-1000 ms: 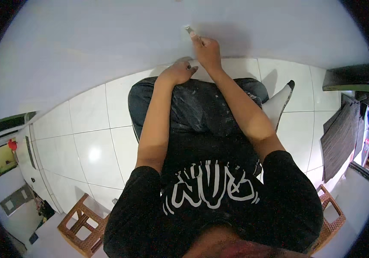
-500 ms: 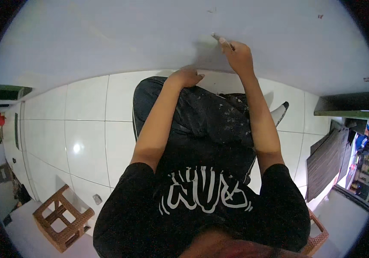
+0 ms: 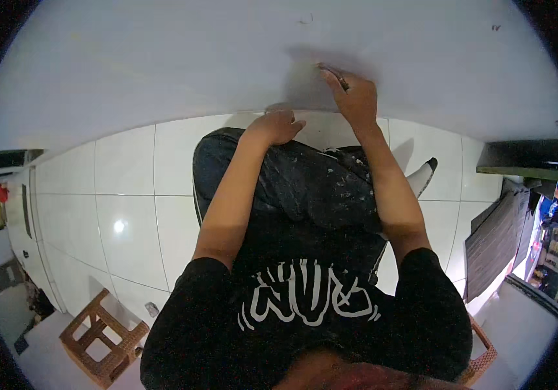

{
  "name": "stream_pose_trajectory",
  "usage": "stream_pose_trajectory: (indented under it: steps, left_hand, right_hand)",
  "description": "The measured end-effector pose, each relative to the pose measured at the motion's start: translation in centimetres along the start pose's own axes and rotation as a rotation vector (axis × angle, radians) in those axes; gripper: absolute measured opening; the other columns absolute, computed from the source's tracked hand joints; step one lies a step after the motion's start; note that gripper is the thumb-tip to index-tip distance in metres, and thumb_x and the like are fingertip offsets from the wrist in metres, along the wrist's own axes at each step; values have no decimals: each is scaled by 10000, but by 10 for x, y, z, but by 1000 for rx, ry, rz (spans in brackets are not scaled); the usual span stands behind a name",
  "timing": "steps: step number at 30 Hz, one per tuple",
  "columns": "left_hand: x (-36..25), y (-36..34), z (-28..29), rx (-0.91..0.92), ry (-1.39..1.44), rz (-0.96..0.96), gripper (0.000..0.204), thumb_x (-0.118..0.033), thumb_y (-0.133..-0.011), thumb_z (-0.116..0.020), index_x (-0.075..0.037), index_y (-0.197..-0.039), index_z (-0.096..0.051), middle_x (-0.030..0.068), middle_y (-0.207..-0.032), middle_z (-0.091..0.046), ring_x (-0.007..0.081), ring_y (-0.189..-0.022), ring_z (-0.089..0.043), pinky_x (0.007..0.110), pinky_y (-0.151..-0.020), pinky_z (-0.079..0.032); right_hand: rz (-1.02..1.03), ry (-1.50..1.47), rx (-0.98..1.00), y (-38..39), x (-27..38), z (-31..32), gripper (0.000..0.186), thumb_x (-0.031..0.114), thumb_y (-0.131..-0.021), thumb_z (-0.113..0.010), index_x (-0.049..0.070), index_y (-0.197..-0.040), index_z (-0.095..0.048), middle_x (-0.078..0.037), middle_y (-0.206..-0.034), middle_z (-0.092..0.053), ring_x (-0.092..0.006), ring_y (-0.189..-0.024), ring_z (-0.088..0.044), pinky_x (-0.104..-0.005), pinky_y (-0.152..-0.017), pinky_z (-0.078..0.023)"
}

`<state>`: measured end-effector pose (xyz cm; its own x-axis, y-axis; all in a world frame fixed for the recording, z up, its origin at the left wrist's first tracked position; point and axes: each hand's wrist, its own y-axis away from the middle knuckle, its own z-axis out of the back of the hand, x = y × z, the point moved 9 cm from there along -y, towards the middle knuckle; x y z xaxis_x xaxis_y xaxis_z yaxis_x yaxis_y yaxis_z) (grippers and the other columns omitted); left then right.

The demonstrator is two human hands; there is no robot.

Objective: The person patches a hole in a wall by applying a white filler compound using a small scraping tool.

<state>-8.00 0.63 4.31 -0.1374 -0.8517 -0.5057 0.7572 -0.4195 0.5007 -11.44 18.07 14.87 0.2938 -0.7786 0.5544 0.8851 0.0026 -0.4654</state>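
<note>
Against the pale wall (image 3: 181, 71), my right hand (image 3: 355, 101) grips a small, thin hand tool (image 3: 333, 76), probably a scraper, whose tip touches the wall. My left hand (image 3: 274, 128) is lower down and to the left, over my bent knee beside the foot of the wall, thumb apart from the loosely bent fingers, with nothing visible in it. I sit on white floor tiles (image 3: 126, 169) in dark trousers (image 3: 292, 182) spattered with white specks. A white-soled foot (image 3: 424, 177) sticks out at the right.
A brown woven stool (image 3: 97, 338) stands at lower left, another (image 3: 480, 357) at lower right. A grey-brown mat or board (image 3: 493, 253) and a dark ledge (image 3: 526, 156) are on the right, near a cluttered opening (image 3: 552, 247). A white door (image 3: 22, 227) is at far left.
My right hand with the tool has moved right, then slightly lower on the wall. The view has shifted a little; my left hand stays by the knee.
</note>
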Motion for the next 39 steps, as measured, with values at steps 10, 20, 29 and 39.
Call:
stream_pose_trajectory:
  steps: [10, 20, 29, 39]
  left_hand:
    - [0, 5, 3, 16, -13, 25, 577, -513, -976, -470, -12, -1218, -624, 267, -1197, -631, 407, -1160, -587, 478, -994, -449]
    - [-3, 4, 0, 24, 19, 33, 586, -491, -968, -461, 17, -1208, -627, 268, -1170, -643, 411, -1161, -586, 475, -996, -443]
    - [1, 0, -3, 30, -62, 45, 564, -518, -983, -450, -45, -1263, -574, 199, -1033, -705, 369, -1062, -647, 464, -972, -455]
    - [-3, 0, -4, 93, -13, 84, 628, -501, -973, -441, 16, -1308, -565, 250, -1290, -593, 400, -1234, -544, 467, -1047, -413]
  right_hand:
    - [137, -26, -127, -5, 31, 24, 653, 543, -927, -598, 43, -514, -520, -85, -411, -374, -210, -364, -381, -370, -407, -353]
    - [281, 178, -135, 0, 26, 20, 488, 454, -881, -691, 70, -587, -618, -73, -460, -478, -216, -388, -452, -348, -412, -385]
    - [286, 148, -141, 3, 17, 13, 475, 453, -898, -658, 76, -610, -627, -83, -498, -522, -247, -421, -485, -359, -437, -398]
    - [156, 169, -3, -1, 7, 15, 573, 553, -891, -620, 63, -594, -626, -114, -496, -516, -271, -435, -505, -375, -464, -416]
